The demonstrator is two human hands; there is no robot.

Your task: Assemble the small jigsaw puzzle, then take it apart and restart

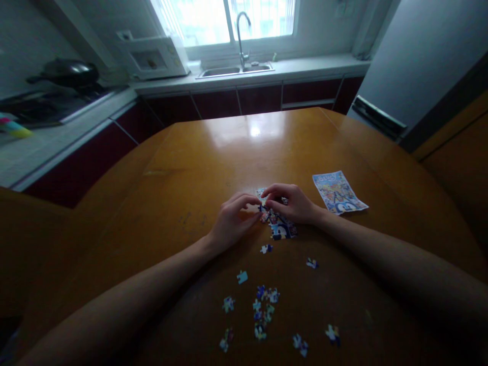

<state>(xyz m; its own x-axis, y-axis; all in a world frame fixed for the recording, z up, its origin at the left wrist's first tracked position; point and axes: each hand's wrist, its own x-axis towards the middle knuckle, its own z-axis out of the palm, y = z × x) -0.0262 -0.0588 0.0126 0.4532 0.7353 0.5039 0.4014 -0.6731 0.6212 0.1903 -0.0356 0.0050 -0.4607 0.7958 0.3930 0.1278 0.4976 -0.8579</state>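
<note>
A partly assembled jigsaw puzzle (282, 232) lies on the table, with a blue cartoon face at its near end. My left hand (236, 218) is at its left edge, thumb and forefinger curved around a small puzzle piece (264, 217) there. From the right, my right hand (292, 203) reaches over the puzzle, its thumb and forefinger bent down onto pieces at the far left part. The fingers and palm hide much of the puzzle's middle. Just below it lies a loose white and dark blue piece (266, 249).
A creased picture sheet (339, 192) lies right of the puzzle. Nearer me are a cluster of loose pieces (263, 310), a light blue piece (242, 277) and several scattered ones. Beyond the wooden table (244, 152) stand a sink (221, 72), microwave (152, 57) and stove.
</note>
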